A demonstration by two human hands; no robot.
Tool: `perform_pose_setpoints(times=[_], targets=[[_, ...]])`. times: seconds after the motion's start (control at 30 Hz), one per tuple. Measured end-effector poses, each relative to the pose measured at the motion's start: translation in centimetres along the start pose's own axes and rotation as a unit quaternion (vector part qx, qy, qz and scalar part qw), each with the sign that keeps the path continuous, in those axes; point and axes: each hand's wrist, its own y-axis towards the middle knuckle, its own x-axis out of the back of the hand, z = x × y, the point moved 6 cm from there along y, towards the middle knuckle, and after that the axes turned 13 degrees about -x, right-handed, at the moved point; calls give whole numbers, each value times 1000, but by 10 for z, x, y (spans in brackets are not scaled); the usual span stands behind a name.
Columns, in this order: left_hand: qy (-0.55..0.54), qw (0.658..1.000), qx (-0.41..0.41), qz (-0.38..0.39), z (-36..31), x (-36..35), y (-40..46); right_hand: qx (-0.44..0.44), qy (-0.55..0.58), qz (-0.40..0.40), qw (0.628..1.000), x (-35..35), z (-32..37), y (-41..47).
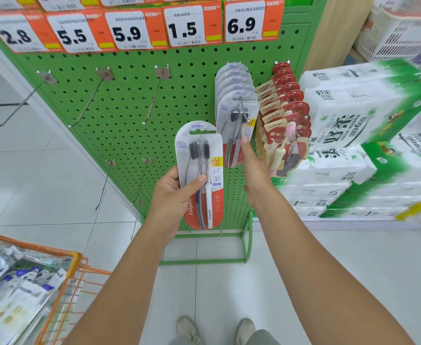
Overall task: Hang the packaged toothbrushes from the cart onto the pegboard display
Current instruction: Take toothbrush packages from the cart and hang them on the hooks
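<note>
At the green pegboard (134, 100), the left hand (177, 192) grips one Colgate two-brush pack (202, 175), thumb curled across the clear front and fingers behind, card upright and held just left of the loaded hook. The right hand (253, 168) reaches up with fingers straight and together, fingertip touching the lower edge of the front pack in the hung Colgate row (237, 105); it holds nothing.

Risks, as judgement:
- The hang slot at the top of the card is narrow. If it misses the hook tip, the card snags or the slot tears.
- That hook already looks nearly full, so forcing one more on could push the front pack off the end.
- A push from the right fingertip could swing the row into the neighbouring red canban packs (283, 115), which hang touching or nearly so.
- The one-handed grip sits low on slick plastic, so the pack could slip or pivot while being lifted.

Materials: packs are glossy clear blister over thin printed card with a rounded top, stiff but bendable. The board is painted perforated metal; the bare wire hooks (90, 100) to the left are thin, long and angled outward. The orange wire cart (75, 267) at lower left holds more packaged stock, types not readable.
</note>
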Motion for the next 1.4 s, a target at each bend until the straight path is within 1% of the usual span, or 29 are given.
perform_pose_setpoints(times=[0.07,0.13,0.17,0.27,0.33,0.43,0.57,0.7,0.87,1.03,1.17,1.3,1.4], targets=[[-8,1000,-5,6,0,-2,0,-14,1,16,1000,7,-9,-11],[-22,999,-19,21,-1,-6,-1,5,4,36,999,16,-18,-33],[-31,999,-27,30,-2,-8,-1,34,0,54,998,21,-21,-44],[-45,996,-49,65,-7,-23,-1,191,-11,129,973,23,-11,-80],[-35,995,-65,68,-11,-37,2,253,-3,123,960,26,0,-86],[-12,997,-73,37,-8,-53,7,289,-5,79,954,35,11,-76],[5,998,-64,9,1,-56,13,274,15,63,960,40,16,-60],[19,998,-62,15,5,-53,17,265,10,68,962,39,13,-51],[55,997,-48,10,11,-50,23,240,35,69,968,38,8,-40],[88,995,-39,-32,16,-46,40,223,27,23,974,28,14,-28],[106,992,-40,-62,16,-45,54,184,33,-29,982,21,13,-15],[128,988,-26,-82,19,-50,61,149,60,-42,986,15,9,-7],[137,986,6,-92,25,-53,65,127,66,-59,988,15,7,-2]])
